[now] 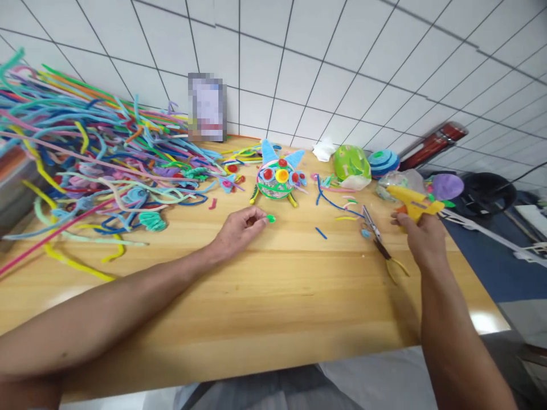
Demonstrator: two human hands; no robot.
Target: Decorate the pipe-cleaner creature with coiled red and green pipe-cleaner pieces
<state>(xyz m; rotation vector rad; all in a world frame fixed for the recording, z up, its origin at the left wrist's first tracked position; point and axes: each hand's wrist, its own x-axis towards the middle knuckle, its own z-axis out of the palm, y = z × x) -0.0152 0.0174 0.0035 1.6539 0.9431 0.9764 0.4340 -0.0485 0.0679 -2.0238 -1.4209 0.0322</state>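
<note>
My left hand point(243, 229) is closed in a pinch on a small green pipe-cleaner piece point(270, 218) over the middle of the table. Just beyond it stands a craft figure point(274, 185) with blue ears, red and yellow round parts and yellow-tipped legs. On the right, my right hand point(425, 233) grips a yellow hot glue gun point(412, 202), raised above the table with its nozzle to the left. Between the hands lie scissors point(372, 223), pliers with yellow handles point(395, 267) and a short blue pipe-cleaner piece point(321, 233).
A large pile of coloured pipe cleaners point(128, 148) covers the table's left side. A phone point(208, 108), its screen blurred, leans on the tiled wall. A green packet point(351, 164), a blue coiled disc point(383, 163) and a red flask point(440, 142) stand at the back right.
</note>
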